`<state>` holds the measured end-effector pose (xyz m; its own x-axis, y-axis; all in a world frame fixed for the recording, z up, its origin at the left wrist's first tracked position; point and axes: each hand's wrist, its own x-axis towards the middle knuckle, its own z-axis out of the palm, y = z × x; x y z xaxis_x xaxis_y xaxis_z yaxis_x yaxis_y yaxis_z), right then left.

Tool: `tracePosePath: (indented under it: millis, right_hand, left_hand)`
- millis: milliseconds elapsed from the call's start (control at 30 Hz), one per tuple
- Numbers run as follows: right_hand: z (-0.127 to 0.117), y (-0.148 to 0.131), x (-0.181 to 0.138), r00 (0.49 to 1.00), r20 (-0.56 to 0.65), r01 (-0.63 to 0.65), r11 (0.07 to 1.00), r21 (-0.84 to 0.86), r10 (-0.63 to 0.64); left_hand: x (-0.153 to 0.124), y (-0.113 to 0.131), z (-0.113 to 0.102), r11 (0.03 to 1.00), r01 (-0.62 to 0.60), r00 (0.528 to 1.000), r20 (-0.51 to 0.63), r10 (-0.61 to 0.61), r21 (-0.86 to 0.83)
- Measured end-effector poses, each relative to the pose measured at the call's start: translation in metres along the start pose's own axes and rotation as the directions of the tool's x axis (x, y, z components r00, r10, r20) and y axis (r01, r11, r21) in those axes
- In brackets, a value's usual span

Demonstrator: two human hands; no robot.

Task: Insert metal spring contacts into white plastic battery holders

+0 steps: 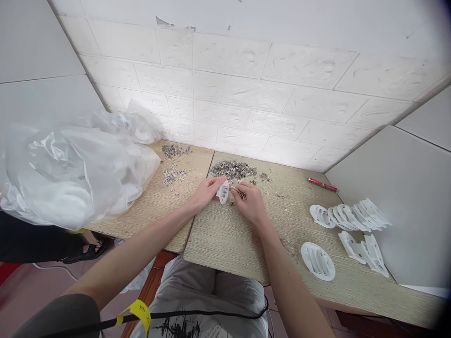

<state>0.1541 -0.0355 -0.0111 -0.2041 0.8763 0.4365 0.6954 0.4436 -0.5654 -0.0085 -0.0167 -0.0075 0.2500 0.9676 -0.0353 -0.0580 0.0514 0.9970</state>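
Observation:
My left hand grips a small white plastic oval piece, held on edge over the wooden table. My right hand is closed just beside it, pinching a thin metal tool or small metal part against the piece. Just behind both hands lies a heap of small grey metal parts. One tiny metal part rests on the table below the piece.
Smaller scatters of metal parts lie at the back left. A big clear plastic bag of white pieces fills the left side. Finished white oval pieces are lined up at right, one nearer. A red pen lies by the wall.

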Motion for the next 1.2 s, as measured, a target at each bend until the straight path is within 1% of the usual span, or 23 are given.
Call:
tracePosePath:
  millis: [133, 300, 633, 800, 933, 1200]
  right_hand:
    - [0.0002, -0.0001, 0.0002, 1.000, 0.013, -0.014, 1.000, -0.014, 0.014]
    - [0.0006, 0.0008, 0.0000, 1.000, 0.013, -0.004, 1.000, -0.028, 0.004]
    - [0.0033, 0.0031, -0.0005, 0.999, 0.011, 0.036, 0.993, -0.113, -0.035]
    - [0.0062, 0.0034, -0.0017, 0.998, 0.000, 0.059, 0.989, -0.138, -0.059]
    - [0.0070, 0.0037, -0.0020, 0.996, -0.001, 0.085, 0.986, -0.146, -0.086]
    - [0.0084, 0.0033, -0.0034, 0.995, -0.012, 0.095, 0.978, -0.186, -0.099]
  left_hand:
    - [0.0015, -0.0011, 0.0008, 1.000, 0.021, 0.999, -0.026, -0.021, -0.008]
    - [0.0025, -0.0027, 0.0006, 0.999, 0.034, 0.999, -0.033, -0.034, -0.007]
    - [0.0018, -0.0025, 0.0020, 0.999, 0.031, 0.999, -0.008, -0.031, -0.014]
    - [0.0008, -0.0032, 0.0029, 1.000, 0.014, 1.000, 0.026, -0.013, -0.023]
    - [0.0010, -0.0041, 0.0032, 1.000, 0.013, 1.000, 0.026, -0.012, -0.027]
    - [0.0001, -0.0031, 0.0050, 1.000, 0.003, 1.000, 0.014, -0.003, -0.020]
